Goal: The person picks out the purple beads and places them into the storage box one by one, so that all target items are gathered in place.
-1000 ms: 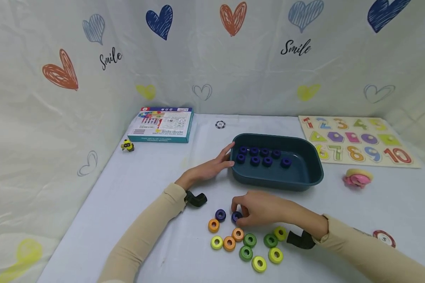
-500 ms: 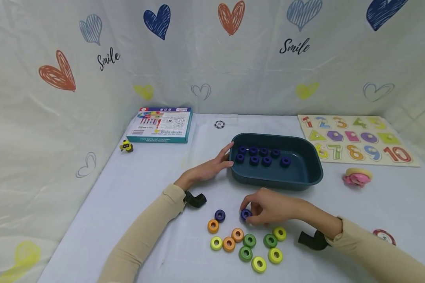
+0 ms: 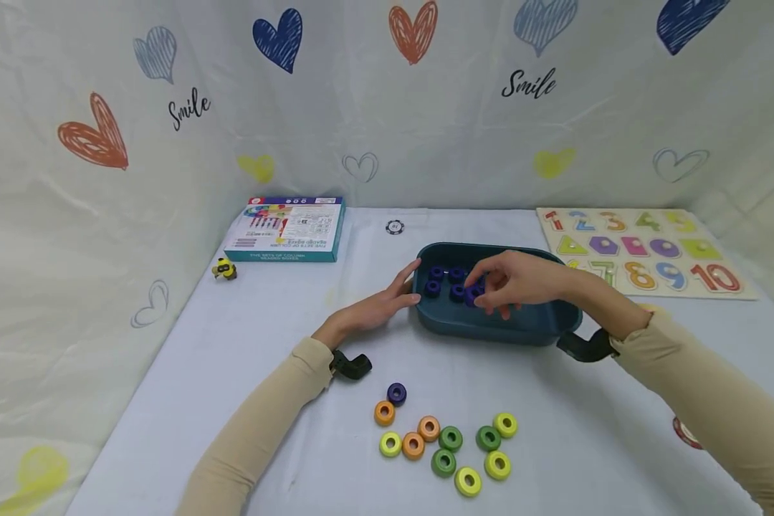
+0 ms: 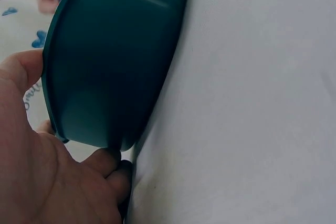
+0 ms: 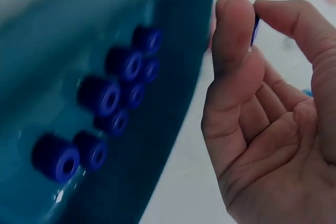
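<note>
A dark teal plastic tub [image 3: 477, 330] stands in the middle of the table with several purple ring beads [image 3: 456, 292] in its left half. My left hand [image 3: 375, 308] rests against the tub's left end, thumb and fingers spread along the rim and end wall. Over the tub, my right hand [image 3: 522, 279] pinches a purple ring bead [image 5: 255, 31] between thumb and forefinger, mostly hidden by the fingertips in the right wrist view. Another purple ring bead [image 3: 396, 393] lies on the table, touching an orange ring bead [image 3: 384, 413].
In front of the tub lie several orange, green and yellow ring beads [image 3: 468, 481]. A boxed toy [image 3: 284, 229] and a bee figure [image 3: 224, 269] are at the back left. A number puzzle board [image 3: 645, 252] lies behind the tub's right side. One poker chip [image 3: 395, 226] is at the back.
My right hand has picked up the purple ring bead from the table and carried it forward over the tub. The left hand has stayed at the tub's end.
</note>
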Available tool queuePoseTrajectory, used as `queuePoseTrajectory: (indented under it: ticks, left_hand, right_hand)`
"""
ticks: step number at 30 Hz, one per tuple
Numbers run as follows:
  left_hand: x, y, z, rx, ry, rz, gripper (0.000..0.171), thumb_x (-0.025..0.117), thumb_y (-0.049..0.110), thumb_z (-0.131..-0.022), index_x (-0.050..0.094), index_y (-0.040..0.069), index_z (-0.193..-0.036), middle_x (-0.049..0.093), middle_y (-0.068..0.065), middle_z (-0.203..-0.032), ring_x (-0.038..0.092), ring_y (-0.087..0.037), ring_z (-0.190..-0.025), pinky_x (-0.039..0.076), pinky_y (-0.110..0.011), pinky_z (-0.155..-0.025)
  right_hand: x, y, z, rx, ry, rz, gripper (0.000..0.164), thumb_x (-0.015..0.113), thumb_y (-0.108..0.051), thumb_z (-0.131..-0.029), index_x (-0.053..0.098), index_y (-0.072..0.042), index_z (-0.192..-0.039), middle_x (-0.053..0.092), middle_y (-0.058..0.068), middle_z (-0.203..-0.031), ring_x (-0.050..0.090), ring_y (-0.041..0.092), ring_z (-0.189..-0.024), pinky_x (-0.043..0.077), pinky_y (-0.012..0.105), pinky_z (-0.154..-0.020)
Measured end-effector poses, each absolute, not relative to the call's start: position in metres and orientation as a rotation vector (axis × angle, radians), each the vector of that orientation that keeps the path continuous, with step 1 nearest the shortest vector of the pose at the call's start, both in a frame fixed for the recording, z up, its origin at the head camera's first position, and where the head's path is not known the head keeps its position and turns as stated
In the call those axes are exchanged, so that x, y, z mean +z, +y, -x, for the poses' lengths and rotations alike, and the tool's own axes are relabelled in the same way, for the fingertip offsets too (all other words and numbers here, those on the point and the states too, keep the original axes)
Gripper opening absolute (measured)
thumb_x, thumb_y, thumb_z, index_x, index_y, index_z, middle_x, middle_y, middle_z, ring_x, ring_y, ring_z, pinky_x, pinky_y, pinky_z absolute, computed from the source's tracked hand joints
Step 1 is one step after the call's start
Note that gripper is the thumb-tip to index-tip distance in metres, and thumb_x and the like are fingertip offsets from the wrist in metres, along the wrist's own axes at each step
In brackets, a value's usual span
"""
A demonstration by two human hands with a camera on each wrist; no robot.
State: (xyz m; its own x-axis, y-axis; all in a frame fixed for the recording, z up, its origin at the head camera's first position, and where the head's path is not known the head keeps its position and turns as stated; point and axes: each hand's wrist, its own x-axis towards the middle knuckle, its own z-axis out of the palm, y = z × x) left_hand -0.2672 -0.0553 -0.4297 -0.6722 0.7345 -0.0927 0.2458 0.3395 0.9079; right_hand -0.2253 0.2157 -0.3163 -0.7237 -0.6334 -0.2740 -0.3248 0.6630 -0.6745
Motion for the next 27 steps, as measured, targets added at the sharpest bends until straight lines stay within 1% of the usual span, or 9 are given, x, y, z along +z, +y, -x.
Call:
queuePoseTrajectory:
  ticks: [5,9,13,15,18,21,24,27]
  left_hand:
    - [-0.429,-0.055,0.266,1.306,2.091,-0.864,0.059,0.034,0.053,-0.092,-0.007,0.055,-0.135,0.004,0.002,-0.150,0.008,-0.012,-0.135,0.015,-0.049,-0.104]
    - [-0.428,-0.055,0.265,1.311,2.075,-0.855,0.058,0.034,0.052,-0.093,-0.006,0.055,-0.134,0.005,0.002,-0.150,0.008,-0.012,-0.135,0.015,-0.047,-0.104]
    - [-0.426,-0.057,0.265,1.301,2.086,-0.841,0.058,0.034,0.052,-0.093,-0.007,0.056,-0.134,0.006,0.002,-0.150,0.008,-0.012,-0.135,0.016,-0.047,-0.105]
    - [-0.425,-0.057,0.265,1.301,2.089,-0.844,0.058,0.034,0.051,-0.093,-0.007,0.056,-0.134,0.006,0.001,-0.150,0.008,-0.013,-0.135,0.015,-0.048,-0.104]
    - [-0.425,-0.058,0.266,1.312,2.084,-0.859,0.059,0.034,0.049,-0.094,-0.007,0.054,-0.135,0.006,0.000,-0.150,0.008,-0.015,-0.135,0.015,-0.050,-0.104]
    - [-0.427,-0.058,0.266,1.309,2.076,-0.883,0.059,0.034,0.049,-0.094,-0.008,0.053,-0.136,0.007,0.001,-0.150,0.009,-0.012,-0.135,0.014,-0.047,-0.105]
    - [-0.429,-0.058,0.267,1.303,2.074,-0.889,0.060,0.035,0.051,-0.093,-0.007,0.053,-0.136,0.009,0.004,-0.150,0.011,-0.009,-0.134,0.014,-0.043,-0.106]
    - [-0.428,-0.058,0.267,1.307,2.080,-0.882,0.060,0.035,0.052,-0.093,-0.007,0.053,-0.136,0.009,0.004,-0.150,0.011,-0.008,-0.134,0.015,-0.043,-0.106]
  right_hand:
    - [-0.326,0.212,0.261,-0.809,2.359,0.695,0.036,0.064,-0.026,-0.084,0.056,-0.007,-0.113,0.066,0.009,-0.073,0.061,0.025,-0.058,0.048,0.034,-0.053]
    - [-0.335,0.199,0.275,-0.721,2.294,0.701,0.034,0.064,-0.022,-0.083,0.056,-0.007,-0.112,0.066,0.008,-0.072,0.063,0.023,-0.060,0.050,0.034,-0.055]
    - [-0.339,0.181,0.280,-0.608,2.206,0.751,0.034,0.063,-0.018,-0.082,0.055,-0.006,-0.113,0.066,0.006,-0.070,0.063,0.022,-0.061,0.051,0.034,-0.056]
    - [-0.341,0.173,0.280,-0.576,2.184,0.768,0.031,0.061,-0.015,-0.082,0.056,-0.007,-0.111,0.066,0.006,-0.069,0.063,0.021,-0.061,0.051,0.033,-0.057]
    - [-0.343,0.164,0.282,-0.573,2.152,0.776,0.022,0.058,-0.010,-0.082,0.058,-0.006,-0.104,0.066,0.006,-0.073,0.064,0.021,-0.063,0.052,0.033,-0.059]
    - [-0.346,0.158,0.284,-0.568,2.113,0.752,0.019,0.053,-0.005,-0.084,0.059,-0.004,-0.103,0.066,0.007,-0.078,0.065,0.021,-0.067,0.052,0.033,-0.062]
    - [-0.348,0.157,0.285,-0.563,2.081,0.708,0.023,0.051,-0.006,-0.086,0.057,-0.004,-0.108,0.067,0.010,-0.079,0.065,0.023,-0.069,0.052,0.033,-0.063]
    - [-0.349,0.156,0.285,-0.556,2.044,0.678,0.027,0.052,-0.008,-0.086,0.057,-0.007,-0.113,0.066,0.009,-0.084,0.065,0.023,-0.072,0.052,0.033,-0.065]
